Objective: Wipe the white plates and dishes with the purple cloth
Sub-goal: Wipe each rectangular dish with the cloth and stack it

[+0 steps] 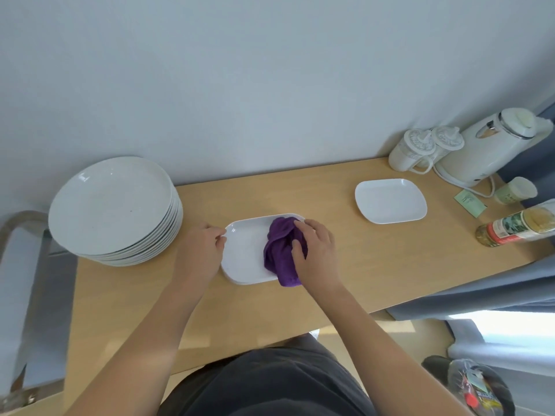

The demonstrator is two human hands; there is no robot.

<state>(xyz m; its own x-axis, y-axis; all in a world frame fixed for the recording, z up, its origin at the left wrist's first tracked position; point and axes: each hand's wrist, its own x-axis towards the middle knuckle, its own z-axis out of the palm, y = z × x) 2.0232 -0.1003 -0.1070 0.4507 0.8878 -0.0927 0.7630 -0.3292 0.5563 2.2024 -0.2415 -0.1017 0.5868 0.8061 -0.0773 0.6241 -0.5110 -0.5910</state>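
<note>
Wooden table (360,265): left hand (201,250) steadies white dish (244,253), fingers (219,240) curled on its rim; right hand (315,250) clutches purple cloth (277,250); advise pressing flat, sweeping into corners

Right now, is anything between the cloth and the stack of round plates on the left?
Yes: the left hand, holding the left rim of the rectangular dish, sits between the purple cloth under the right hand and the plate stack. Nothing else visible does.
</note>
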